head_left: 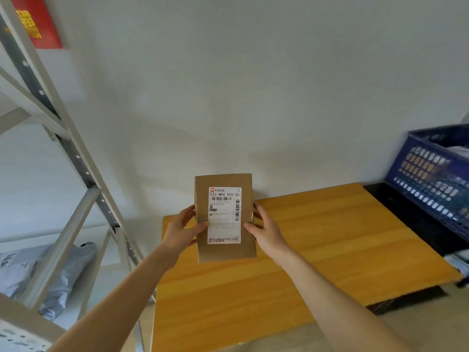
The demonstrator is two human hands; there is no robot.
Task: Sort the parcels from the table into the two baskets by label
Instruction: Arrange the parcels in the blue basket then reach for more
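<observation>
Both hands, left hand [183, 228] and right hand [264, 228], grip the brown parcel [224, 250] by its side edges, upright above the wooden table [317, 250]. Its white label [224, 215] faces the camera. Perhaps parcels lie in the blue basket [431, 179] at right.

Head cam looks fwd/down over table [330, 250] at wall [253, 97], close.
</observation>
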